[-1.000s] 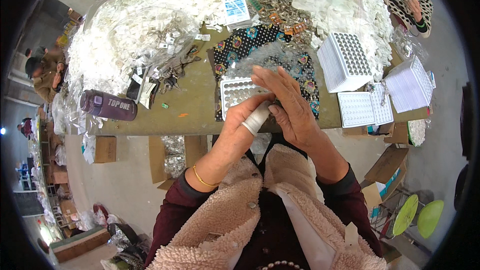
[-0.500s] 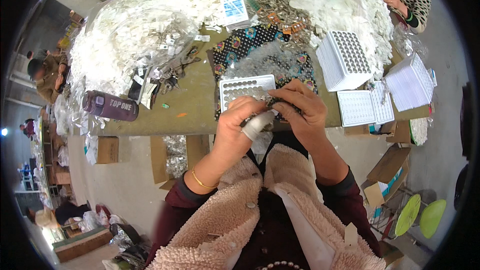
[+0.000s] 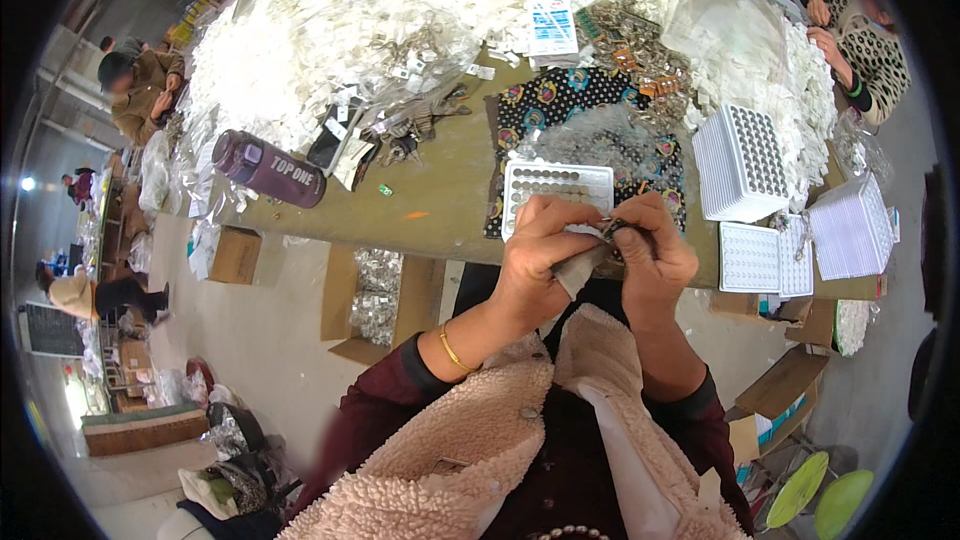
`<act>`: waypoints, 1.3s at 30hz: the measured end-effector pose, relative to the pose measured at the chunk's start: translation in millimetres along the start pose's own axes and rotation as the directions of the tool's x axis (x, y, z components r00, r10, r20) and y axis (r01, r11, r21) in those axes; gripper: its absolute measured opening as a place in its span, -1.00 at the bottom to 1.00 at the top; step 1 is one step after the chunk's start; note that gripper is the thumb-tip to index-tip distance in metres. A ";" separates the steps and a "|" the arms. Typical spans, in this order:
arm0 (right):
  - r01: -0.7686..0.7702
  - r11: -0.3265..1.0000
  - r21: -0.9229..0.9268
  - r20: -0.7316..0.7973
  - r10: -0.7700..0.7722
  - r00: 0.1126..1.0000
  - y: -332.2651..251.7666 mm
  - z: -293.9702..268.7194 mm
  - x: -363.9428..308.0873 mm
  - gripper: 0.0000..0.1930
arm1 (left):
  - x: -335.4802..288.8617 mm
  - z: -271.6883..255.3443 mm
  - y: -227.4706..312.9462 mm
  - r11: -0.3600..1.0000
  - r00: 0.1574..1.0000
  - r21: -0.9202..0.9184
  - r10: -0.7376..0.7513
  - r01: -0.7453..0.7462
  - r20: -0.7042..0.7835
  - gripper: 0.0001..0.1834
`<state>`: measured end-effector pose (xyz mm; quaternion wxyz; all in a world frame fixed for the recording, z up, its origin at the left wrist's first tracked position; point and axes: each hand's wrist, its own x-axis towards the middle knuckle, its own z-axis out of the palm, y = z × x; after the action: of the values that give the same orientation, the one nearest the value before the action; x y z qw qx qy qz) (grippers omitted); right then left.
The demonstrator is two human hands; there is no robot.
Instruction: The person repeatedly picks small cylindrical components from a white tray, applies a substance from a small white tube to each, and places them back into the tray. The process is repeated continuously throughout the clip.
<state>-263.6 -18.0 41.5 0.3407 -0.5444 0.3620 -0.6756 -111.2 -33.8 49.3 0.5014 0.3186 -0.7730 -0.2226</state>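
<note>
My left hand (image 3: 538, 248) and my right hand (image 3: 655, 252) meet at the front edge of the table, fingertips pinched together. Between them is a small dark metallic piece (image 3: 609, 227), too small and covered to make out fully. A pale cover or wrap (image 3: 578, 270) sits on a finger of my left hand. Just beyond my fingers lies a white tray (image 3: 607, 180) with rows of round silver button cells (image 3: 545, 176). The tray rests on a dark dotted cloth (image 3: 497, 165), under a heap of clear plastic film (image 3: 610, 135).
White small parts (image 3: 330, 40) are heaped across the back, beside metal pieces (image 3: 650, 60). A purple bottle (image 3: 268, 169) lies on the left. Stacked white trays (image 3: 742, 165) stand on the right. Cardboard boxes (image 3: 410, 300) sit below the table. Co-workers (image 3: 855, 45) are at the far right and left.
The whole view has swung, so the table appears farther right and lower. My hands stay together at the small piece, their fingers turned slightly.
</note>
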 end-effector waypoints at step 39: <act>-0.344 0.928 0.142 0.129 0.328 0.936 2.9 -14.4 0.6 -0.86 | -11.8 -150.3 -84.8 0.841 0.716 0.021 -0.446 0.540 -0.538 -0.87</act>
<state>-277.6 -18.3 37.2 0.5127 -0.4790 0.3758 -0.6054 52.9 -88.2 45.5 0.5799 0.6041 -0.5140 -0.1860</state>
